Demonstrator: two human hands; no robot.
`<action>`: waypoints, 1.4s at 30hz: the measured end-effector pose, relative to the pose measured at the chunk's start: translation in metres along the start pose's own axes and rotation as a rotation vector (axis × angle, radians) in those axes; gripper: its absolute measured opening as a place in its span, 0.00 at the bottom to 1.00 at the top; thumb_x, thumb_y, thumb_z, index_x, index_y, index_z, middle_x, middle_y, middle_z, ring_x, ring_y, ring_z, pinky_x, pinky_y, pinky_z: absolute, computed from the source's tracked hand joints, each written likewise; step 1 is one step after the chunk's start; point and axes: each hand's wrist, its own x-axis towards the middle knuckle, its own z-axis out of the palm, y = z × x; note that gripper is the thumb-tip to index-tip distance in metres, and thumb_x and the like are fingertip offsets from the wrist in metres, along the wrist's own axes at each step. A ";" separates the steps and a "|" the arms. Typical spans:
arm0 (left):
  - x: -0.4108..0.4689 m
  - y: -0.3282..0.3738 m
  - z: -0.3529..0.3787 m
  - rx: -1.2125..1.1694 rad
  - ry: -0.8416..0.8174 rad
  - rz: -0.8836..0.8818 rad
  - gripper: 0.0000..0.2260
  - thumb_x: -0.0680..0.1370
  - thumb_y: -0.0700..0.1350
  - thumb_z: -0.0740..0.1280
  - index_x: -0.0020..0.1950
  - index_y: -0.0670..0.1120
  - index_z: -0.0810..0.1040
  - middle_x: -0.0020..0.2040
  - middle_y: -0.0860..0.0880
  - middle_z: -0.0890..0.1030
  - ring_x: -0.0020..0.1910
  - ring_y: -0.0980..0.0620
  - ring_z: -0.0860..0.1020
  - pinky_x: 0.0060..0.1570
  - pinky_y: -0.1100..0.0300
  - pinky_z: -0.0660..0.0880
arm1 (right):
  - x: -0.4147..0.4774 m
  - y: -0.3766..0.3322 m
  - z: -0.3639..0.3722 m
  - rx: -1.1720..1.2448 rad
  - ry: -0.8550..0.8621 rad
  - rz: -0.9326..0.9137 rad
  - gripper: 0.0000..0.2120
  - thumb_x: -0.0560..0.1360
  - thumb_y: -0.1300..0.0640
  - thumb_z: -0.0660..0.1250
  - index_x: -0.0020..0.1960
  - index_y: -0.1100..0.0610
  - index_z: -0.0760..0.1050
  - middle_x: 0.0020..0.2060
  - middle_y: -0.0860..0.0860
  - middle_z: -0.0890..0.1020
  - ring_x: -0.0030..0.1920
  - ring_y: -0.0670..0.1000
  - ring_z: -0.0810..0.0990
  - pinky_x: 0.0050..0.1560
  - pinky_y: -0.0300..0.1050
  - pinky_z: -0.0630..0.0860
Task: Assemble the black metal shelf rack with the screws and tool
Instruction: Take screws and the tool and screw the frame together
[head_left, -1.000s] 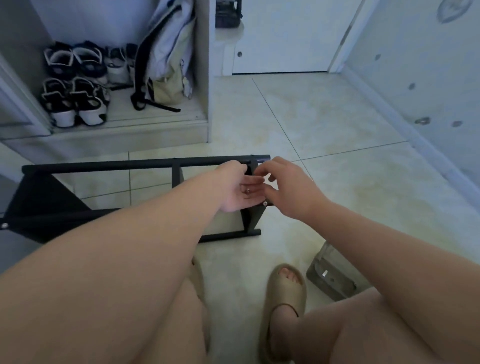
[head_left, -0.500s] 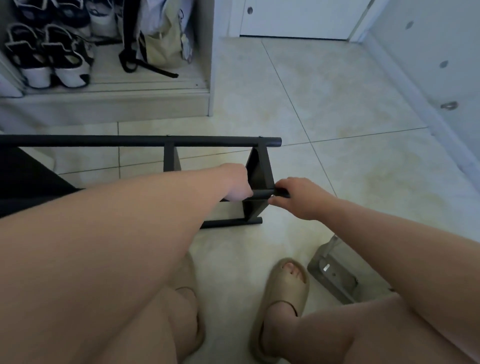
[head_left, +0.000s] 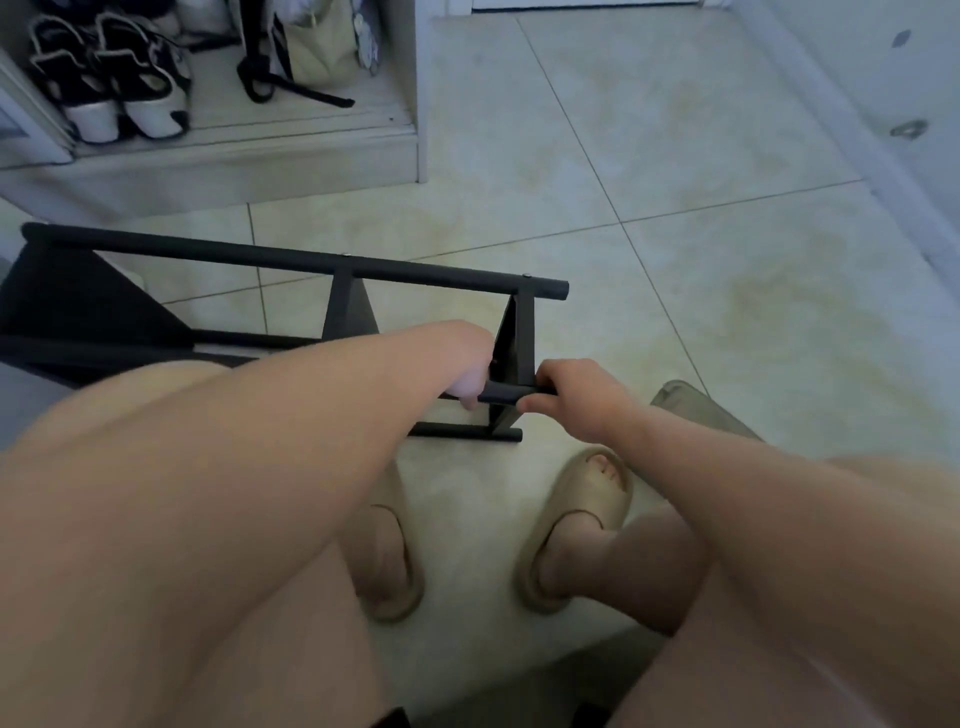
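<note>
pale glossy floor tiles (head_left: 675, 322) fill the room, with a light wall (head_left: 883, 78) running along the right edge. at the top left a low open shelf (head_left: 234, 130) holds black-and-white shoes (head_left: 130, 88) and a cream bag (head_left: 317, 47) with dark straps.

the black metal rack (head_left: 291, 260) lies on its side on the floor, its long top tube running from the far left to just past the middle, with two small screw heads showing on it. flat black uprights drop from that tube to a lower rail on the tiles.

both hands meet at the rack's right end. the left hand (head_left: 465, 366) is clenched round the near tube (head_left: 501, 393), one fingertip showing under it. the right hand (head_left: 574, 397) grasps the same tube at its tip, fingers curled over the top and thumb beneath. the two hands are close, with a bare stretch of tube between them.

below, two feet in tan slide sandals (head_left: 587, 519) rest on the floor, one on each side. a grey-beige object (head_left: 696, 405) lies behind the right forearm; i cannot tell what it is.
</note>
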 end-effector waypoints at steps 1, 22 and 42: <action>-0.008 0.005 0.010 0.002 -0.018 -0.011 0.18 0.78 0.52 0.70 0.62 0.41 0.80 0.42 0.49 0.75 0.46 0.46 0.75 0.48 0.56 0.73 | -0.012 -0.001 0.012 0.030 0.010 0.004 0.14 0.79 0.46 0.70 0.39 0.45 0.68 0.37 0.43 0.74 0.37 0.45 0.73 0.33 0.42 0.65; -0.118 0.056 0.135 -0.083 -0.104 0.021 0.18 0.71 0.49 0.78 0.56 0.42 0.81 0.52 0.44 0.83 0.53 0.42 0.80 0.56 0.48 0.78 | -0.171 -0.017 0.151 0.097 0.060 0.205 0.22 0.69 0.34 0.75 0.41 0.51 0.71 0.38 0.47 0.78 0.39 0.51 0.78 0.31 0.45 0.68; -0.104 0.042 0.137 -0.341 -0.194 0.042 0.14 0.73 0.50 0.75 0.54 0.45 0.85 0.48 0.47 0.83 0.46 0.46 0.80 0.54 0.52 0.79 | -0.150 0.002 0.131 -0.408 0.081 -0.053 0.76 0.54 0.13 0.57 0.81 0.60 0.32 0.80 0.59 0.32 0.80 0.61 0.32 0.78 0.61 0.35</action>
